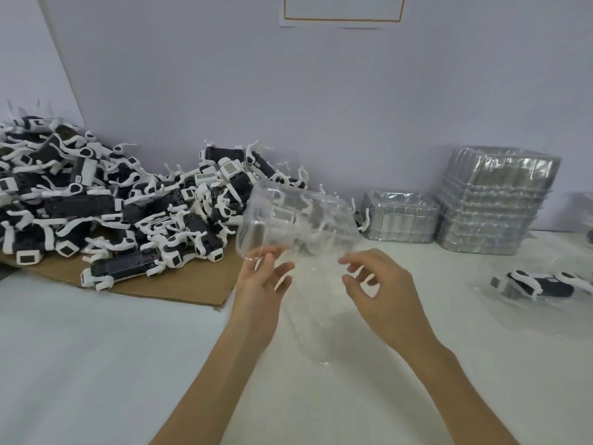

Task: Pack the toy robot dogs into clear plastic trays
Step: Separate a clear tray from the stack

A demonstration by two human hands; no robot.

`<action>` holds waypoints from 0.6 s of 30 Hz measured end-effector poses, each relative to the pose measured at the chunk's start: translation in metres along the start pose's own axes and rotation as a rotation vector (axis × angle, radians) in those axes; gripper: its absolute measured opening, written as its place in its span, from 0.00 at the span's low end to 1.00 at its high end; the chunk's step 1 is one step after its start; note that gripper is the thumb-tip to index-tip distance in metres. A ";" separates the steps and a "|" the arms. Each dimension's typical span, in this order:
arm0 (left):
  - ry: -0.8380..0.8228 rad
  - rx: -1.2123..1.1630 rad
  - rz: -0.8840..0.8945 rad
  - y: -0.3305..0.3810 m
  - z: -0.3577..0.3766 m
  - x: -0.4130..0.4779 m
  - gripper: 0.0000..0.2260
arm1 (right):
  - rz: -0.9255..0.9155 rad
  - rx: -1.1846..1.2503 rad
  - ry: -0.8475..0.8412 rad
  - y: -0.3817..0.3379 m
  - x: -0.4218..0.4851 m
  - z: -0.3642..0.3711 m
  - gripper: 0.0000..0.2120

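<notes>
A clear plastic tray (298,220) is held up, tilted, over the middle of the white table. My left hand (260,293) pinches its lower left corner with the fingertips. My right hand (382,290) hovers just below the tray's right side with fingers loosely curled, holding nothing. A second clear piece (321,326) lies flat on the table between my hands; its outline is faint. A big pile of black-and-white toy robot dogs (112,200) fills the back left. One dog (539,285) lies in clear plastic at the right.
The dog pile sits on a sheet of brown cardboard (179,287). A low stack of clear trays (401,220) and a tall stack (494,200) stand against the back wall on the right. A white cloth (96,364) covers the table.
</notes>
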State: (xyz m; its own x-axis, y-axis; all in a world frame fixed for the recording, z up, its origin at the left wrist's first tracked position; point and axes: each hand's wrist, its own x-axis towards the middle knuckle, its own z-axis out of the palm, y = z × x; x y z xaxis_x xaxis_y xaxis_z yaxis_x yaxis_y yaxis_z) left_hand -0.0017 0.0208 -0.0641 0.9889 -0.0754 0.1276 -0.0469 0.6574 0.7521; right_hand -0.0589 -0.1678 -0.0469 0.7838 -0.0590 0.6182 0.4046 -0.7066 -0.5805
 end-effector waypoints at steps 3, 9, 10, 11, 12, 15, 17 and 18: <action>-0.078 0.101 0.042 -0.002 0.008 -0.005 0.03 | -0.143 0.003 0.233 0.000 0.003 -0.006 0.24; -0.164 0.303 0.139 -0.005 0.015 -0.012 0.04 | -0.203 -0.187 0.239 0.000 0.002 0.002 0.13; -0.145 0.433 0.217 -0.006 0.014 -0.013 0.04 | -0.212 -0.222 0.280 0.001 0.003 0.001 0.11; -0.107 0.612 0.322 -0.009 0.014 -0.014 0.06 | -0.211 -0.246 0.328 0.003 0.004 -0.002 0.10; -0.066 0.791 0.426 -0.013 0.014 -0.016 0.08 | -0.197 -0.254 0.383 0.005 0.005 -0.007 0.10; 0.036 1.024 0.474 -0.024 0.016 -0.020 0.17 | -0.101 -0.244 0.503 0.018 0.016 -0.029 0.12; 0.061 1.041 0.365 -0.029 0.014 -0.020 0.23 | -0.027 -0.287 0.513 0.031 0.028 -0.045 0.14; 0.063 1.050 0.291 -0.031 0.013 -0.019 0.23 | 0.008 -0.330 0.498 0.040 0.037 -0.053 0.15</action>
State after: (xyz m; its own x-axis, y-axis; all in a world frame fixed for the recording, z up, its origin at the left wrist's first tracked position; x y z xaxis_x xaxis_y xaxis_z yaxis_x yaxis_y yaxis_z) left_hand -0.0206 -0.0079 -0.0809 0.9247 0.0374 0.3788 -0.3471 -0.3261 0.8793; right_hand -0.0391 -0.2351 -0.0192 0.4390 -0.3325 0.8347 0.1695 -0.8817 -0.4404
